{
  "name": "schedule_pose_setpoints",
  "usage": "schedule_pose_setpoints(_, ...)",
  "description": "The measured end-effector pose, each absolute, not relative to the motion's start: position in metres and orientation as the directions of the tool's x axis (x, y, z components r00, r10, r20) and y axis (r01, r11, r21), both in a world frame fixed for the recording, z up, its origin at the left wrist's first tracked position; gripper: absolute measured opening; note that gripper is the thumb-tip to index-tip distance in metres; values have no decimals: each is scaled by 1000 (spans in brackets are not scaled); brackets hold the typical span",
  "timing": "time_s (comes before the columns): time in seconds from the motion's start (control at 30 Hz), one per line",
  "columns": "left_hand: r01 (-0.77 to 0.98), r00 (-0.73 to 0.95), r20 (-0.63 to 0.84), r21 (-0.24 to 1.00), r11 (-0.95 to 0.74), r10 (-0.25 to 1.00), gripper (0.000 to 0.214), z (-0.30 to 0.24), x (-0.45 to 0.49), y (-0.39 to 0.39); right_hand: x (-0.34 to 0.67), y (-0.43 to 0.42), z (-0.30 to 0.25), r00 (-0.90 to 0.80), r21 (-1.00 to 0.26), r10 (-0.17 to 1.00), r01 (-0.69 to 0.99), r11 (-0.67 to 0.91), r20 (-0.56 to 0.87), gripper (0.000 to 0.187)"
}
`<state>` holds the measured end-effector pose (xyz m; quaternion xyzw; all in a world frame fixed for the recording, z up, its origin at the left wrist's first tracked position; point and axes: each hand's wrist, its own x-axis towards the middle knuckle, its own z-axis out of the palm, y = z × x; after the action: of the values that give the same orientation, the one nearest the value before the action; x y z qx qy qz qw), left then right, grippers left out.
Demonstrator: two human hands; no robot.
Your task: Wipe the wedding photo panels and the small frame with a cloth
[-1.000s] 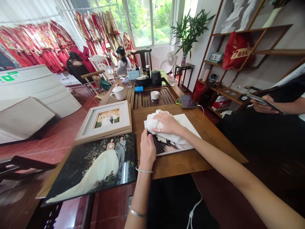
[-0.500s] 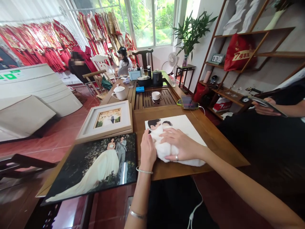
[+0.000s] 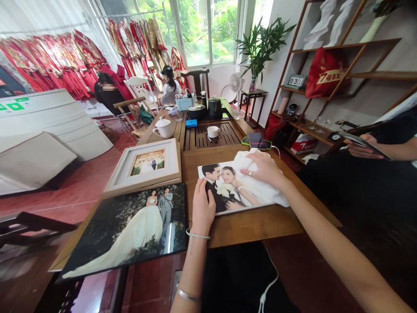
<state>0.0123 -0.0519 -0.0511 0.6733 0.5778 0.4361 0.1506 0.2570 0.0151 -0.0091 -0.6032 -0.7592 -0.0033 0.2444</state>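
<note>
A white-edged wedding photo panel (image 3: 234,201) lies flat on the wooden table (image 3: 254,228) in front of me. My left hand (image 3: 202,204) rests along the panel's left edge, its fingers stretched out and holding nothing. On the panel's upper right part my right hand (image 3: 265,168) presses a bunched white cloth (image 3: 241,160), with its fingers bent over the fabric. The cloth hides the panel's right side. To the left of my left hand lies a dark, glossy wedding photo panel (image 3: 130,234). Behind that one is a pale-framed photo (image 3: 114,177).
Farther back are a white lidded cup (image 3: 163,129), a slatted tea tray (image 3: 224,137) with a small white cup (image 3: 213,131), and a black kettle (image 3: 215,108). A phone (image 3: 257,141) with a cable lies beyond the cloth. At right, another person's hand (image 3: 363,148) holds a phone.
My right hand has moved the white cloth from the panel's lower middle to its upper right, uncovering the printed couple. My left hand has stayed at the left edge.
</note>
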Motion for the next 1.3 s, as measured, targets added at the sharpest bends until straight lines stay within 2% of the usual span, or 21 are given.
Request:
schedule_pose_setpoints(0.17, 654, -24, 432, 689, -312, 902, 42, -51, 13, -52, 209, 2, 0, -407, -284, 834, 806, 520, 373, 54)
schedule_pose_setpoints(0.27, 636, -7, 439, 696, -335, 898, 41, -52, 13, -53, 204, -20, 5, -567, -349, 752, 667, 658, 336, 53)
schedule_pose_setpoints(0.37, 639, -4, 435, 694, -332, 900, 39, -53, 13, -53, 221, -42, 8, -633, -433, 711, 573, 696, 306, 52)
schedule_pose_setpoints(0.57, 648, -24, 419, 698, -305, 908, 36, -53, 15, -53, 280, -53, 0, -505, -466, 817, 673, 574, 277, 50)
schedule_pose_setpoints(0.73, 636, -27, 422, 707, -310, 906, 35, -54, 15, -53, 305, -14, -8, -339, -434, 885, 778, 454, 319, 58)
schedule_pose_setpoints(0.9, 609, -42, 436, 725, -323, 899, 34, -57, 14, -51, 283, 32, -7, -250, -370, 905, 850, 375, 344, 53)
schedule_pose_setpoints(1.07, 611, -53, 434, 726, -314, 900, 35, -57, 13, -51, 229, 31, -7, -331, -279, 842, 837, 470, 425, 52)
schedule_pose_setpoints(1.17, 606, -41, 429, 729, -319, 902, 36, -55, 13, -51, 205, 3, -5, -436, -296, 797, 764, 573, 419, 55)
schedule_pose_setpoints(1.3, 616, -3, 422, 715, -331, 907, 40, -52, 13, -52, 202, -42, 0, -531, -333, 761, 689, 644, 373, 49)
